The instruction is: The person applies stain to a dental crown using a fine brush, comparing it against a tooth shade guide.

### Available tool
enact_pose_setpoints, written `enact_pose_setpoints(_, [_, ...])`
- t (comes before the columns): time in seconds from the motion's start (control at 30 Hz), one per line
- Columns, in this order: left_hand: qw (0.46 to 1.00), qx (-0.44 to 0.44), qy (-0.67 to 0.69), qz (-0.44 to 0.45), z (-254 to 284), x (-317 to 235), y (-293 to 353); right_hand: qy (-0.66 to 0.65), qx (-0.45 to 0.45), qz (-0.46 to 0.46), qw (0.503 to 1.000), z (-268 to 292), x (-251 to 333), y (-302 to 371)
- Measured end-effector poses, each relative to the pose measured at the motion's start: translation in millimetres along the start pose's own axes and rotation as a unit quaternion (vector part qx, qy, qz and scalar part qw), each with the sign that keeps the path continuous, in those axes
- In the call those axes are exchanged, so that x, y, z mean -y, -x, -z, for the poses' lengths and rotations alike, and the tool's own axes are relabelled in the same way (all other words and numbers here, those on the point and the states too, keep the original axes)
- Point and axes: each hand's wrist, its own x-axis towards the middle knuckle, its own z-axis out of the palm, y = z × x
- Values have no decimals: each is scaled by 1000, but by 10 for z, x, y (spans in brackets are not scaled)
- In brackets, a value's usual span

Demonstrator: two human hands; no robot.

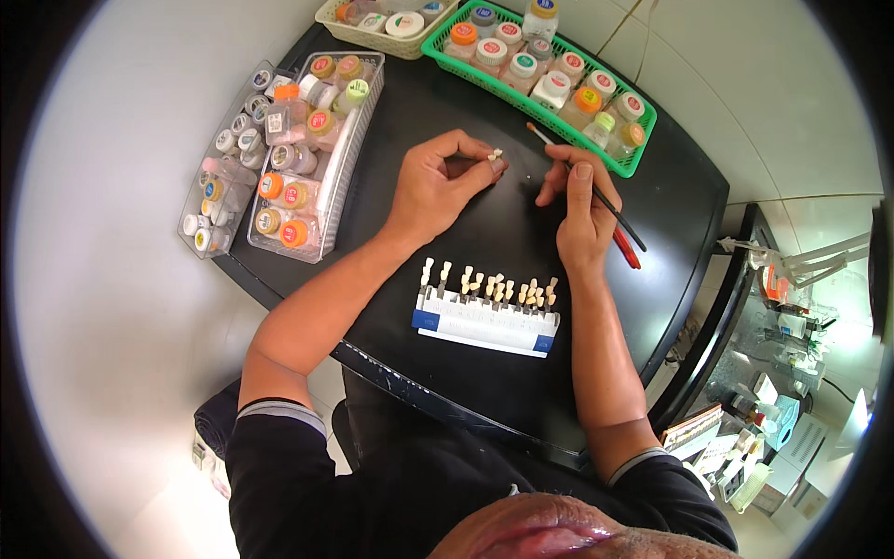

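Note:
My left hand [442, 186] pinches a small, pale tooth-shaped piece [495, 154], like a dental crown, between thumb and fingertips. It is too small to tell whether it is one tooth or two joined. Across from it, my right hand [582, 219] grips a thin brush [631, 231] with a dark handle; its brownish bristle tip points up and left, apart from the tooth piece. A red object [626, 250] shows beside my right wrist, partly hidden. Between my forearms lies a white and blue tooth shade guide [484, 328], with several tooth tabs standing along its far edge.
On the black table [400, 359], a clear plastic basket [328, 219] of small jars stands at left, beside another clear basket [191, 219]. A green basket [512, 93] of jars is at the far right, a cream basket [372, 37] at the back. A cluttered side bench [717, 359] adjoins at right.

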Motion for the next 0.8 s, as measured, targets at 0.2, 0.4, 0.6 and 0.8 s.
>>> enact_pose_setpoints(0.2, [999,16,37,6,-1,-46,-9,4,34,-26,999,-8,7,-30])
enact_pose_setpoints(0.4, [997,15,65,27,-23,-102,-24,21,43,-37,998,-32,39,-15])
enact_pose_setpoints(0.6, [998,18,48,38,22,-79,-30,25,-30,-12,999,-46,62,25])
enact_pose_setpoints(0.8, [997,31,5,65,-16,-53,-13,40,-67,30,996,-19,13,39])
